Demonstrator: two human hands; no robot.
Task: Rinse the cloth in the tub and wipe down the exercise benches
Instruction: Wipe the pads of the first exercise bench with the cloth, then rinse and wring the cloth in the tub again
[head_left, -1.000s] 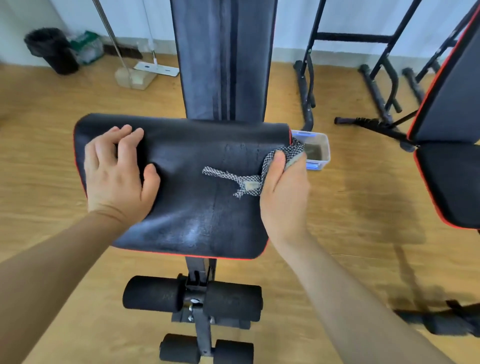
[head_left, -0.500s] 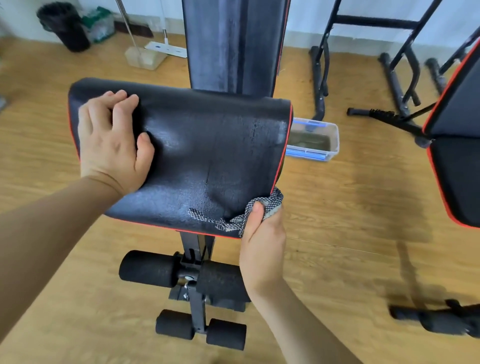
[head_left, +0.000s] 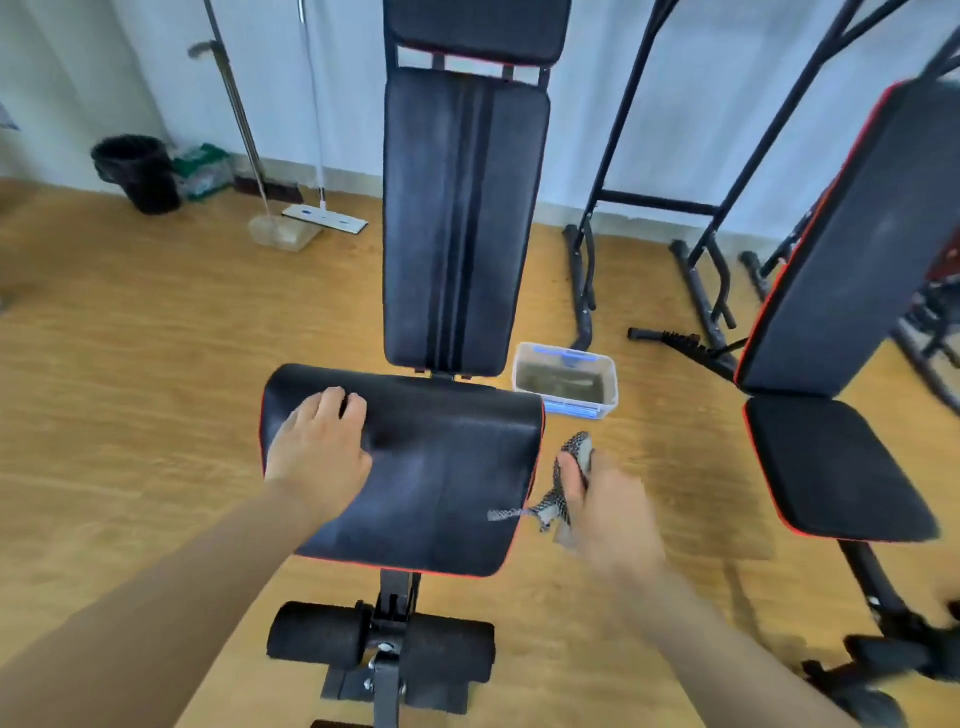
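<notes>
A black exercise bench seat (head_left: 447, 467) with red trim is in front of me, its backrest (head_left: 462, 218) raised behind it. My left hand (head_left: 319, 447) lies flat on the seat's left part. My right hand (head_left: 605, 499) is off the seat's right edge, gripping a black-and-white checked cloth (head_left: 558, 499) whose tail still trails onto the seat's corner. A clear plastic tub (head_left: 566, 382) of murky water with blue clips stands on the floor just right of the bench, beyond my right hand. A second bench (head_left: 831, 462) stands at the right.
Black foam leg rollers (head_left: 379, 644) sit below the seat. A black metal rack (head_left: 660, 208) stands behind the tub. A bin (head_left: 137, 171), a flat mop (head_left: 324, 218) and a squeegee pole lean at the back wall. The floor is wood.
My right hand wiped the cloth down the seat to its near right corner, then lifted off the right edge. The view rose and pulled back. My left hand stayed on the seat.
</notes>
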